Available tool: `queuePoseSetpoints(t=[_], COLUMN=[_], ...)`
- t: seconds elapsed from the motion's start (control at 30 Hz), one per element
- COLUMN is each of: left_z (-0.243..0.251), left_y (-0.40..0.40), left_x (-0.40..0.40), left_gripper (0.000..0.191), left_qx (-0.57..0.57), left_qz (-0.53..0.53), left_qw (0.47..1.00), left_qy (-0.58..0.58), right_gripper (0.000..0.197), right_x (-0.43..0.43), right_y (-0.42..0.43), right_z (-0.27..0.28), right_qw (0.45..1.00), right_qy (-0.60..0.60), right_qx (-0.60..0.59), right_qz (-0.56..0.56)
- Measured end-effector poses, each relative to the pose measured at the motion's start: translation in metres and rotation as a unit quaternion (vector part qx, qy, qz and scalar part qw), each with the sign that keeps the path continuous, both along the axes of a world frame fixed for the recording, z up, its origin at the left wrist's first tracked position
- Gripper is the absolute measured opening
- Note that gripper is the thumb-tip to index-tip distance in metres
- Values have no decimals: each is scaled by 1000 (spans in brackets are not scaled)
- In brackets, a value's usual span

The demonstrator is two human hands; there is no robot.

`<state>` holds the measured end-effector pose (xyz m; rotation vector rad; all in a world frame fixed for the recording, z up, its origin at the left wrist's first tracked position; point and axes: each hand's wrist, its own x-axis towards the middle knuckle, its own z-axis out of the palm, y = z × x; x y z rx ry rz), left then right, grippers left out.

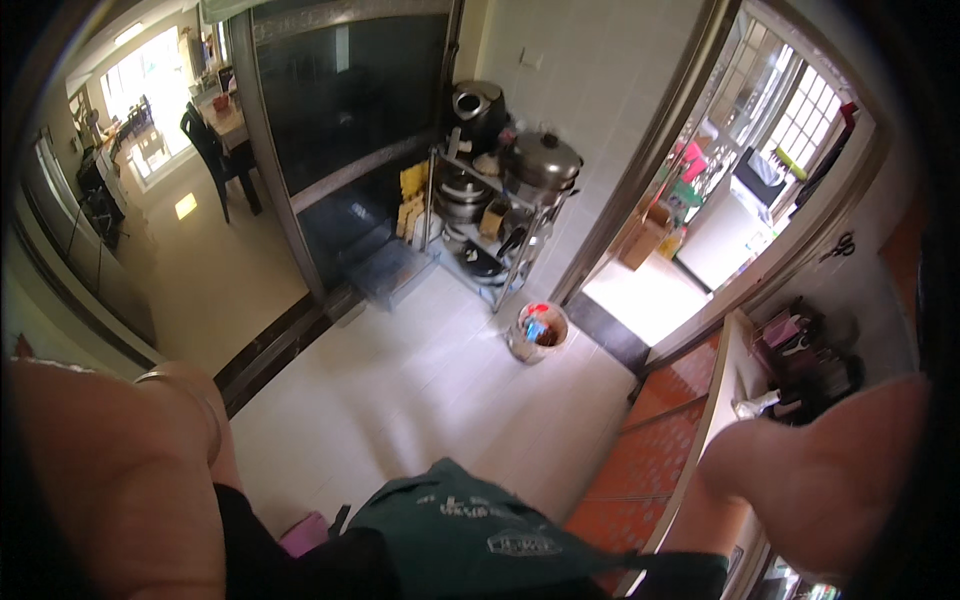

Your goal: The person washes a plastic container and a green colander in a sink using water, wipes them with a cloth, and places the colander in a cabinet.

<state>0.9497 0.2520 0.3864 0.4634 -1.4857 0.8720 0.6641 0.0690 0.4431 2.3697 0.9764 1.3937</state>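
My left hand [112, 472] fills the lower left of the view, very close to the camera, with a bracelet [202, 405] around its wrist. On the lower right, my right hand [825, 472] is raised just as near. The fingers of both run past the picture's rim, so whatever they touch is hidden. Between them hangs the dark green apron [457, 525] I wear, which bears white writing. Before me on the pale tiled floor [360, 375] stands a waste bin [517, 346] with bits of rubbish inside.
A metal rack [429, 202] of pots, topped by a lidded steamer pot [544, 161], stands against the wall. Orange cabinets [660, 450] line the right. A glass sliding door [352, 105] borders the left doorway; another doorway opens at upper right onto a white appliance [720, 232].
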Motion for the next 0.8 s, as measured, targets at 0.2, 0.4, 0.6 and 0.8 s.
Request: queuePoseSetpoints(t=[0.2, 0.4, 0.6, 0.8], left_z=[9, -27, -148, -330], left_y=[-14, -82, -247, -432], left_x=[46, 100, 195, 284], left_gripper=[24, 24, 22, 23], left_qx=[26, 98, 402, 514], left_qz=[15, -1, 70, -171], left_qw=[999, 990, 886, 734], left_qy=[31, 97, 219, 410], right_gripper=[26, 24, 23, 17], right_x=[58, 103, 152, 175], right_y=[-37, -118, -234, -290], right_z=[4, -52, -224, -394], right_qw=[999, 980, 776, 540], right_qy=[-22, -78, 50, 174], right_qx=[37, 164, 495, 741], right_qz=[15, -80, -387, -358])
